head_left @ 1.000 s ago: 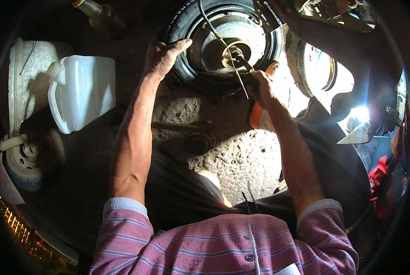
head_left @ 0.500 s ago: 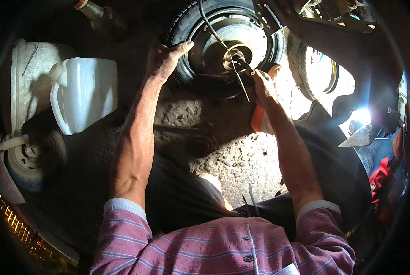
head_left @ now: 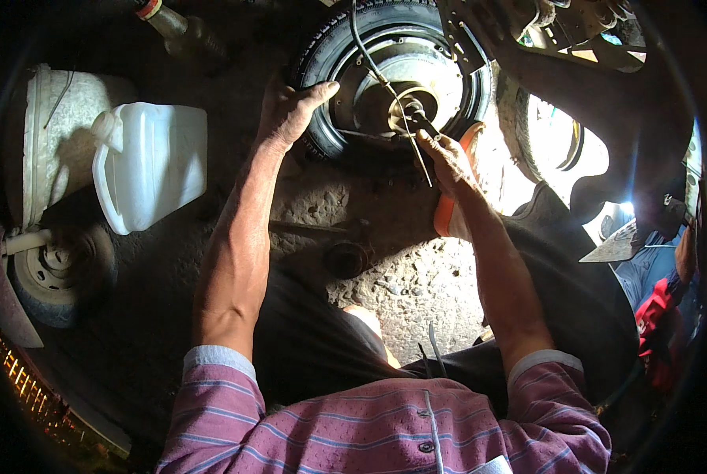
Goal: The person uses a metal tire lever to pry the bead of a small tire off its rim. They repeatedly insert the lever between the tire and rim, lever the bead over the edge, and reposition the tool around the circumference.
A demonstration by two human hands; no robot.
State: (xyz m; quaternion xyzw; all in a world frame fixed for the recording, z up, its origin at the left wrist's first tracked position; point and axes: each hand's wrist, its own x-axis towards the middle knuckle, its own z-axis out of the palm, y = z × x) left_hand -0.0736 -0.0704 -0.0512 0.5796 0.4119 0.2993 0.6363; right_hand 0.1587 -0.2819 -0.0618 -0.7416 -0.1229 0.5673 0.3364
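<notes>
A wheel with a black tyre and a metal hub stands in front of me. My left hand grips the tyre's left edge, thumb lying over the sidewall and fingers hidden behind it. Closed around a short dark bar at the hub's centre is my right hand; whether the bar is a tool or part of the axle I cannot tell. A black cable with a thin bare inner wire runs across the hub, close to my right fingers.
At left, a white plastic jug stands beside a pale bin and a small wheel. A bottle lies beyond. An orange-edged object sits by my right wrist. At far right appears another person's arm.
My right hand has shifted slightly and turned on the bar, its thumb now more plainly on top. The left hand keeps its place on the tyre. The whole view has moved a little.
</notes>
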